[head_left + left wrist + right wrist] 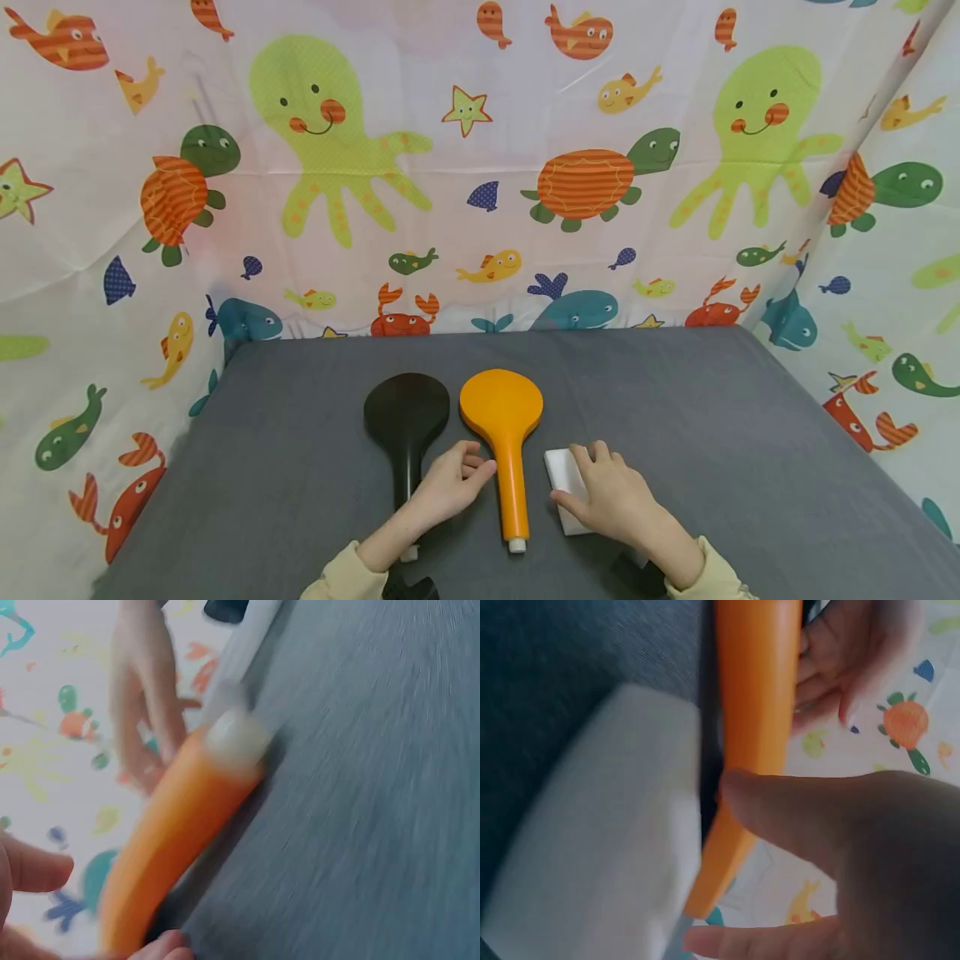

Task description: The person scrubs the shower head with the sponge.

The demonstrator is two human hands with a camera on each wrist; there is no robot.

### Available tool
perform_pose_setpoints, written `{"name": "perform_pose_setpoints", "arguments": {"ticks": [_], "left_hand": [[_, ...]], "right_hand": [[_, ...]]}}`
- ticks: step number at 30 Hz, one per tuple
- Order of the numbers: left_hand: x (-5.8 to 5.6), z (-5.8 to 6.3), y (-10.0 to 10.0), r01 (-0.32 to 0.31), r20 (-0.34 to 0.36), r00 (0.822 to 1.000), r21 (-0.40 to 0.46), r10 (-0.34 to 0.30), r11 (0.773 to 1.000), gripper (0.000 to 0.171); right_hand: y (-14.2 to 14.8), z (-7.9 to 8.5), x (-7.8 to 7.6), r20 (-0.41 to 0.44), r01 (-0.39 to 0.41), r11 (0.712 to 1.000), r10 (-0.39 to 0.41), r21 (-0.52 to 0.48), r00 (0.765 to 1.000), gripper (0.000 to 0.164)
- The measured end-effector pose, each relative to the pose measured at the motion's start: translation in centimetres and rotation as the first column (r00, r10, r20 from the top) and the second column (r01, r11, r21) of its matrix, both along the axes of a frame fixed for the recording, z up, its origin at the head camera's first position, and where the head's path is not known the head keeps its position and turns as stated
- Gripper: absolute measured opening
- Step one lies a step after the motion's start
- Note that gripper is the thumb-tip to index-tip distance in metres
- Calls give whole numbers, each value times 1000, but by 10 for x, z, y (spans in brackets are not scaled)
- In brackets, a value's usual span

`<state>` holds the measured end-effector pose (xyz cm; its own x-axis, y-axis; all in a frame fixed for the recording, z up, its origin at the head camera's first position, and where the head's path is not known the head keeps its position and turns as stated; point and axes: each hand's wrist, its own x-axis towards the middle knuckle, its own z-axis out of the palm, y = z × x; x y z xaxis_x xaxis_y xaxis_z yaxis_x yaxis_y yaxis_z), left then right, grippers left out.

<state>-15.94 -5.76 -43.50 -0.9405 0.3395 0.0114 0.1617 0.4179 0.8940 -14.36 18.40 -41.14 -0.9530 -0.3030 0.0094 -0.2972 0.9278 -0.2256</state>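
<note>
An orange paddle [501,406] with a round head and a pale handle end lies between the hands. Left of it is a black paddle [407,406] of similar shape, its handle partly hidden behind the left wrist. My left hand [452,486] hovers between the two handles, fingers loosely bent and holding nothing, thumb close beside the orange handle [176,817]. A white flat block [559,473] lies right of the orange paddle. Over it is my right hand [613,497], fingers spread and thumb apart. In the right wrist view, the white block [604,825] appears blurred beside that thumb.
A grey cloth [285,467] covers the table. Behind it and at both sides hangs a white curtain [480,275] printed with sea animals. Dark wrist devices show below both hands, near the pale yellow sleeves [348,573].
</note>
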Motion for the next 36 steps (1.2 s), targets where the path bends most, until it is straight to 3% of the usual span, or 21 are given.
{"name": "perform_pose_setpoints", "arguments": {"ticks": [4,8,14,20,24,26,29,32,36], "left_hand": [[-5,-9,21,-64,111,992,85,55,994,52],[-10,-13,30,-129,212,973,162,93,978,47],[-15,-12,33,-170,285,952,190,112,967,38],[-19,-16,32,-172,339,938,265,75,949,29],[-20,-19,30,-159,364,931,373,13,914,31],[-20,-17,29,-140,366,930,436,-33,889,33],[-20,-12,27,-96,321,944,482,-74,871,36],[-20,-4,24,-53,240,968,477,-72,877,39],[-19,5,20,5,126,989,463,-72,887,43]], "right_hand": [[-2,-8,1,17,0,1000,0,-4,1000,67],[-5,-12,1,-4,-3,1000,3,-15,1000,70],[-7,-14,1,1,14,1000,-14,-28,1000,72],[-8,-16,1,-17,25,998,-26,-56,1000,66],[-8,-13,0,-90,45,995,-53,-87,995,58],[-8,-8,-2,-169,54,992,-74,-117,983,55],[-6,2,-10,-338,25,984,-85,-177,937,51],[-7,13,-17,-523,-89,973,-36,-213,852,49],[-12,26,-24,-663,-312,936,131,-162,737,41]]}}
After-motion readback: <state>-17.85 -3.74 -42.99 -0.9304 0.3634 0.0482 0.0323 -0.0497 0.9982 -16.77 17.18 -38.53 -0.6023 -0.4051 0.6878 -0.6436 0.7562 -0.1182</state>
